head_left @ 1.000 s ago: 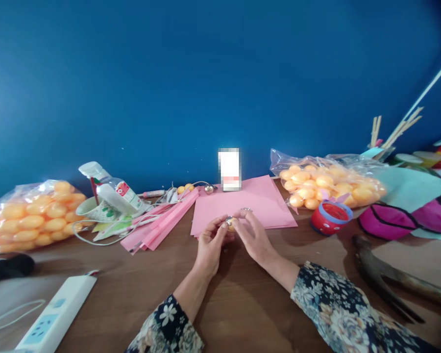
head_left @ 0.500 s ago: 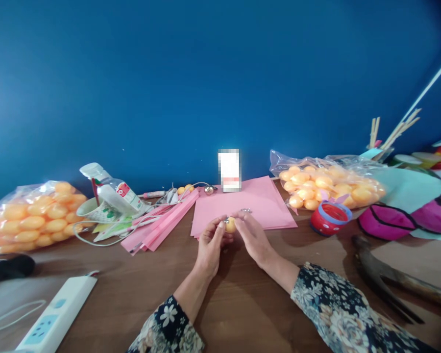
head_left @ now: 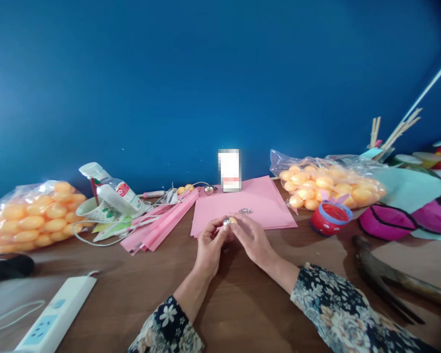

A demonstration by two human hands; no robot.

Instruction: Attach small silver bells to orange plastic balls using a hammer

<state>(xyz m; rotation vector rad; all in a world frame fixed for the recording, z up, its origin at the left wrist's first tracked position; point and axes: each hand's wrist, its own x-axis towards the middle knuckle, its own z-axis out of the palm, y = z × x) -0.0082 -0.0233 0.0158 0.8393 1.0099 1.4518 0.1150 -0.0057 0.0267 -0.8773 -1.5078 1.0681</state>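
Observation:
Above the near edge of the pink paper (head_left: 238,198), my left hand (head_left: 210,245) pinches a small orange ball (head_left: 232,220) with a shiny silver patch on its left side. The fingers of my right hand (head_left: 255,242) close on the same ball from the right. My thumbs and fingertips cover much of it, and its underside is hidden. Just beyond my right fingers, a little heap of silver bits (head_left: 245,211) lies on the paper. A silver ball (head_left: 209,189) rests at the paper's back left edge, beside two orange balls (head_left: 184,189).
Bags of orange balls stand left (head_left: 33,215) and right (head_left: 319,184). Pink strips (head_left: 161,220), a cable and a plastic bottle (head_left: 123,193) lie left. A red cup (head_left: 330,219), magenta pouches (head_left: 387,220) and a hammer (head_left: 382,274) are right. A power strip (head_left: 55,314) sits front left.
The ball has turned in my fingers, so more of its silver side shows. My right fingers have shifted slightly, uncovering more of the silver bits on the paper.

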